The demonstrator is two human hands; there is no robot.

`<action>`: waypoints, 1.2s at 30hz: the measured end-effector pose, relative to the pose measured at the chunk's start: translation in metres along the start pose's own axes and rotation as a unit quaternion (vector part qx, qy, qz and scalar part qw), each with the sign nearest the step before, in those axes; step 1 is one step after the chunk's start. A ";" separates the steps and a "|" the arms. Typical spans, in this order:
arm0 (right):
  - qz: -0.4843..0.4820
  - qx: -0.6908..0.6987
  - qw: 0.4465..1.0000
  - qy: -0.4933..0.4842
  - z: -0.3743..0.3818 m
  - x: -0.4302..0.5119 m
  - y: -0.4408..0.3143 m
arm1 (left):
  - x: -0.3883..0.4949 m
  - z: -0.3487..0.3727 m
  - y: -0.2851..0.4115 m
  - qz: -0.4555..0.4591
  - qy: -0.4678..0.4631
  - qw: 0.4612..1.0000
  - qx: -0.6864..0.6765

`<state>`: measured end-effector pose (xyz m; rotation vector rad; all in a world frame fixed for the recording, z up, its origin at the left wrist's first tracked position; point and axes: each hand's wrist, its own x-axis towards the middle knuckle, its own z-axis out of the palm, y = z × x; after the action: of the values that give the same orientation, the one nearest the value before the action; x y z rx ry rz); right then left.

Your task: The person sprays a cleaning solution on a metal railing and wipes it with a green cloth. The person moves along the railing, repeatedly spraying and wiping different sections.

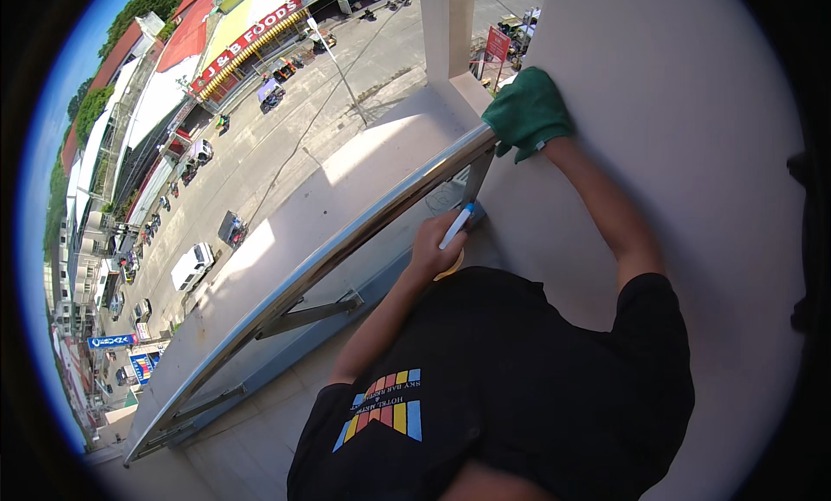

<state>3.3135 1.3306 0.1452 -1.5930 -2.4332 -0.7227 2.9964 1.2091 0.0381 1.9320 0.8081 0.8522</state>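
My left hand (438,244) grips a white, blue-tipped object (457,225), which looks like a spray bottle's trigger head; a yellowish part shows below it. This hand is on the inner side of a glass railing, below its metal handrail (311,257). My right hand (529,114) is covered by a green cloth (535,101) with a small white tag, so its fingers are hidden. The cloth touches the upper end of the handrail, beside a plain wall (682,111).
Metal brackets (311,318) support the railing's glass. Outside it runs a concrete ledge (337,196), with a pillar (448,33) at its upper end. Far below lies a street (285,144) with a white van (193,267) and several other vehicles.
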 end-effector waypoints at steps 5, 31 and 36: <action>0.015 -0.041 0.997 0.059 -0.028 -0.017 -0.008 | -0.011 0.001 0.008 0.017 0.038 0.999 -0.019; 0.538 0.331 0.670 -0.390 0.120 -0.364 -0.227 | 0.015 -0.008 -0.020 -0.042 -0.037 0.996 -0.062; 0.678 0.413 0.582 -0.177 0.103 -0.364 -0.161 | 0.071 0.015 0.002 0.001 -0.007 0.998 -0.068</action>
<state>3.3391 1.0264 -0.1309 -2.3334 -0.5994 0.9041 3.0482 1.2575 0.0512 1.8178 0.7204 0.8715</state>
